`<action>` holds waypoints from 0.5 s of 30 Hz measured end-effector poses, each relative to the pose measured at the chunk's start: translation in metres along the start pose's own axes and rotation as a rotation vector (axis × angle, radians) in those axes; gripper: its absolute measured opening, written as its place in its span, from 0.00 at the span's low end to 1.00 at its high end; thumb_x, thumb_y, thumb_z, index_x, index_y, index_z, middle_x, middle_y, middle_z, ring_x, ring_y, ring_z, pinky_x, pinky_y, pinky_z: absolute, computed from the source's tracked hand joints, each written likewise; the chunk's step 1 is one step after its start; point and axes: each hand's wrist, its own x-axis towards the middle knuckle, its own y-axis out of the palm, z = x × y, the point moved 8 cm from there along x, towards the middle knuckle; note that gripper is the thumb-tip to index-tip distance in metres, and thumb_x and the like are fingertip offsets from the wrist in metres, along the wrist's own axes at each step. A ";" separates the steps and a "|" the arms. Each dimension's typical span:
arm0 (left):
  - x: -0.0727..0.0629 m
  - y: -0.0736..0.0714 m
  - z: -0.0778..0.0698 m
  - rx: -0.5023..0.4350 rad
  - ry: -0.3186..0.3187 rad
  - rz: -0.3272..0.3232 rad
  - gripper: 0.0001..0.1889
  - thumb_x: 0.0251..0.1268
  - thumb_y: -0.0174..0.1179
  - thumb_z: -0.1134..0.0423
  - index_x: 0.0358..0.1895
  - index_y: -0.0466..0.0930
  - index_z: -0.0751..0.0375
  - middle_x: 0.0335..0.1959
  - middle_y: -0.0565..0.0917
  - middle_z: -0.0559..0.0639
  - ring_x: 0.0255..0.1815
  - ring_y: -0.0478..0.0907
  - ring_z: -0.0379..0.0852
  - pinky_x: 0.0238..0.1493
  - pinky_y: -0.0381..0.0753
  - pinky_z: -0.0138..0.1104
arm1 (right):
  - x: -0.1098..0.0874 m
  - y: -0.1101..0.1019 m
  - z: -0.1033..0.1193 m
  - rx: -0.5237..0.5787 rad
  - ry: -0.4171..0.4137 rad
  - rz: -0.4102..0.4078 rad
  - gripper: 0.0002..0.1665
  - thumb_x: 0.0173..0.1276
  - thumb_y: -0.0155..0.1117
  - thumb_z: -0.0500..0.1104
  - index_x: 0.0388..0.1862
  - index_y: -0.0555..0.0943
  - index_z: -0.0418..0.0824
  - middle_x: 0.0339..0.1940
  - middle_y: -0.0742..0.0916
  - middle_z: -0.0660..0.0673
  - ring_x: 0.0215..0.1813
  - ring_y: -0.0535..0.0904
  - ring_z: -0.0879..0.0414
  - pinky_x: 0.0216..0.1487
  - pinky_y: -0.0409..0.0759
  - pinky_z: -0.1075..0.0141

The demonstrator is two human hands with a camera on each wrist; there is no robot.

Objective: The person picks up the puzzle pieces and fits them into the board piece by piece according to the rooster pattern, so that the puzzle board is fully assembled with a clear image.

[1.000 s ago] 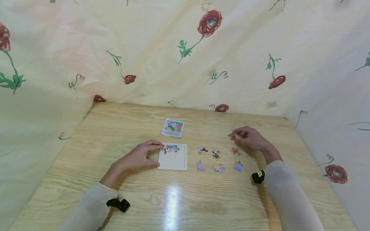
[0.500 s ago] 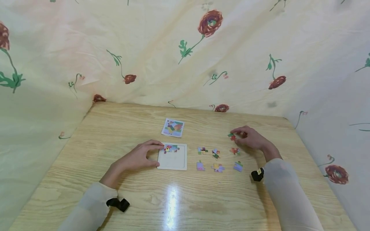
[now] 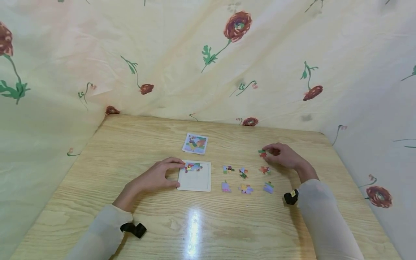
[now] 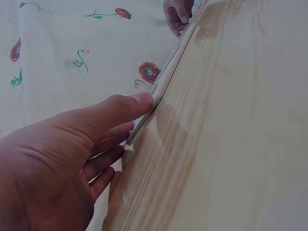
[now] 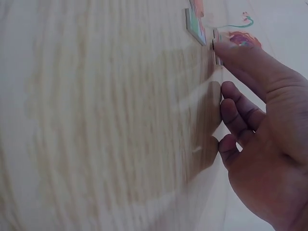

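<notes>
A white puzzle tray [image 3: 194, 181] lies on the table, with joined puzzle pieces [image 3: 193, 167] along its top left. My left hand [image 3: 157, 176] holds the tray's left side, thumb near the lower corner and a fingertip at the upper one. In the left wrist view my thumb [image 4: 130, 106] rests on the tray's edge. My right hand [image 3: 284, 155] pinches a green and red puzzle piece [image 3: 261, 154] at the right, low over the table or on it; I cannot tell which. In the right wrist view the thumb [image 5: 240, 55] partly hides that piece.
Several loose puzzle pieces lie in two rows between the tray and my right hand, among them a red one [image 3: 264, 170] and a purple one [image 3: 226, 187]. Behind the tray is a picture card [image 3: 195, 143]. A flowered cloth [image 3: 182, 61] hangs around the wooden table [image 3: 152, 137].
My right hand stays at the same puzzle piece, with its fingers shifting slightly. The left hand and the tray hold still; the head view moves a little.
</notes>
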 end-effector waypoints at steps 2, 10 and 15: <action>0.001 0.000 0.000 -0.005 -0.006 0.004 0.36 0.63 0.73 0.52 0.74 0.74 0.56 0.73 0.73 0.46 0.77 0.68 0.53 0.73 0.72 0.53 | 0.000 -0.001 0.000 0.007 -0.011 0.001 0.27 0.74 0.68 0.46 0.68 0.79 0.36 0.56 0.79 0.37 0.51 0.70 0.48 0.53 0.71 0.58; 0.003 0.000 0.001 -0.002 -0.027 0.010 0.36 0.63 0.73 0.53 0.74 0.73 0.55 0.73 0.72 0.45 0.77 0.67 0.51 0.74 0.72 0.52 | 0.003 -0.003 -0.005 0.023 -0.006 -0.025 0.25 0.74 0.68 0.46 0.65 0.81 0.36 0.55 0.80 0.37 0.51 0.71 0.48 0.53 0.72 0.59; 0.004 0.000 0.001 0.003 -0.020 0.006 0.36 0.63 0.73 0.53 0.74 0.73 0.56 0.73 0.73 0.46 0.77 0.68 0.52 0.73 0.72 0.52 | 0.004 -0.004 -0.007 0.012 0.022 -0.058 0.25 0.74 0.67 0.46 0.64 0.81 0.35 0.57 0.81 0.36 0.53 0.73 0.47 0.55 0.73 0.56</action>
